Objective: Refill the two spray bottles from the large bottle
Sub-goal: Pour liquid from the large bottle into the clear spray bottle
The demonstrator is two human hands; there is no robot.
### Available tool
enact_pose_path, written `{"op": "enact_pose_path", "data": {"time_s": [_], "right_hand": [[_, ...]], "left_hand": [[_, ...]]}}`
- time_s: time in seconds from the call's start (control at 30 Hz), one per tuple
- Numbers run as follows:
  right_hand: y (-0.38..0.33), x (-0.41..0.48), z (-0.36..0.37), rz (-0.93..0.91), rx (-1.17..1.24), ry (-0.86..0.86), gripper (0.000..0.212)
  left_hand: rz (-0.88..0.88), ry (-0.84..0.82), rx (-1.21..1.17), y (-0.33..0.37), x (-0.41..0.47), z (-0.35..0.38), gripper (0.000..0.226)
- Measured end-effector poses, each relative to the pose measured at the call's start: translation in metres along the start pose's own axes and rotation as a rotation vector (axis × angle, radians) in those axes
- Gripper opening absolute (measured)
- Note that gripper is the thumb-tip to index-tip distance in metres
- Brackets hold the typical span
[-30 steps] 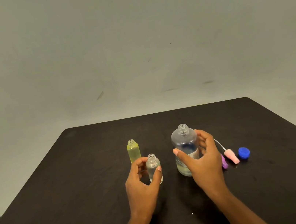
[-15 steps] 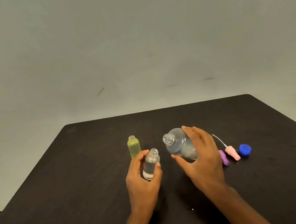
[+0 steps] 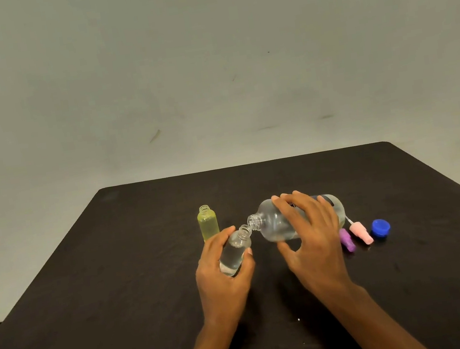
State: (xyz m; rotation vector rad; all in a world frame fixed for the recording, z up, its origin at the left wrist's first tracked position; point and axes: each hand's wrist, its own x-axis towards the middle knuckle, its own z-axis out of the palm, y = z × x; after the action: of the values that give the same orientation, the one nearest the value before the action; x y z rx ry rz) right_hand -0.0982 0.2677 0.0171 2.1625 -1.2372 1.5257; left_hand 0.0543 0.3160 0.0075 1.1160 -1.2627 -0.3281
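My right hand [image 3: 311, 239] grips the large clear bottle [image 3: 272, 223], tipped almost flat with its open mouth pointing left. That mouth meets the open neck of the small clear spray bottle [image 3: 234, 251], which my left hand [image 3: 222, 274] holds tilted to the right, above the table. Some clear liquid lies in both bottles. The small yellow spray bottle [image 3: 208, 223] stands upright and uncapped just behind my left hand.
On the black table [image 3: 119, 280], right of my right hand, lie a purple spray head [image 3: 347, 240], a pink spray head with a white tube [image 3: 360, 232] and a blue cap [image 3: 380, 228]. A pale wall rises behind the table.
My right hand lifted the large bottle off the table and tipped it left to nearly horizontal. My left hand raised and tilted the small clear bottle until the two necks met.
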Motion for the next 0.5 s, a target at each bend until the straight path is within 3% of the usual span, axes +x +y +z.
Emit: {"op": "enact_pose_path", "data": {"time_s": [0.5], "right_hand": [[-0.0038,0.0026,-0.003,-0.037,-0.063,0.0,0.092]], "left_hand": [[-0.014,-0.01,0.004,-0.0024,-0.0002,0.0007,0.04]]}}
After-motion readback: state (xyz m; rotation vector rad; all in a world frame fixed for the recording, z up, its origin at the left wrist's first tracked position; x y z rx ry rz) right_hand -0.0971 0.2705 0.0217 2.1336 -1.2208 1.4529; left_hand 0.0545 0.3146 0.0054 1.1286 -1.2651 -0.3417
